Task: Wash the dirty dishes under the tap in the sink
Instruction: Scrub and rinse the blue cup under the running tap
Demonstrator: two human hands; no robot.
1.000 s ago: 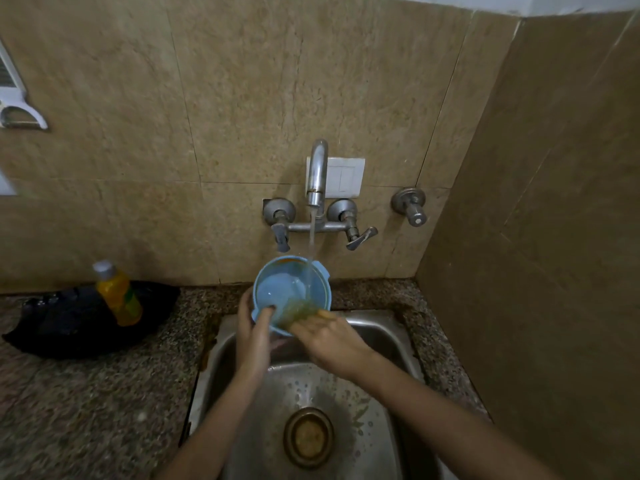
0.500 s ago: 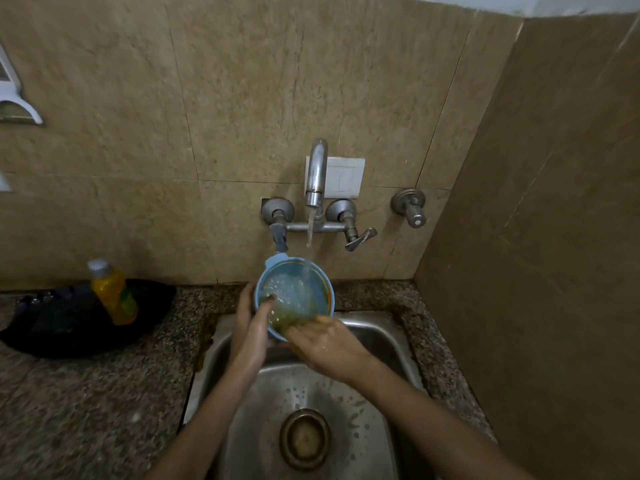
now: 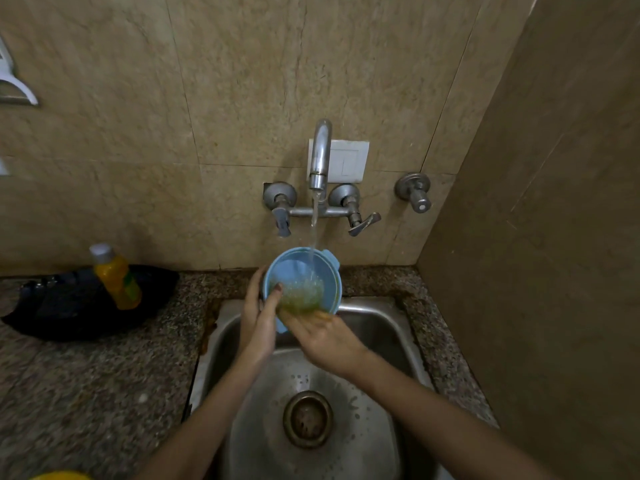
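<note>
Since the earlier frames, more murky yellow-green water was gathered in the blue bowl [image 3: 289, 271], where a paler inside had been seen; its place below the tap [image 3: 320, 150] was kept. The bowl was held straight beneath the tap, above the sink [image 3: 382, 323], and tilted toward the person so that the water stream [image 3: 313, 233] was caught inside and residue loosened. It was gripped by the left hand [image 3: 258, 323], thumb inside the rim and fingers behind the wall, presumably to steady it against the flow. The right hand [image 3: 325, 336] was reached over the near rim into the murk, probably to rub; whether anything was held by its fingers could not be told. A yellow bottle [image 3: 116, 278] was stood well left of the tap on the tabletop [image 3: 86, 375].
</note>
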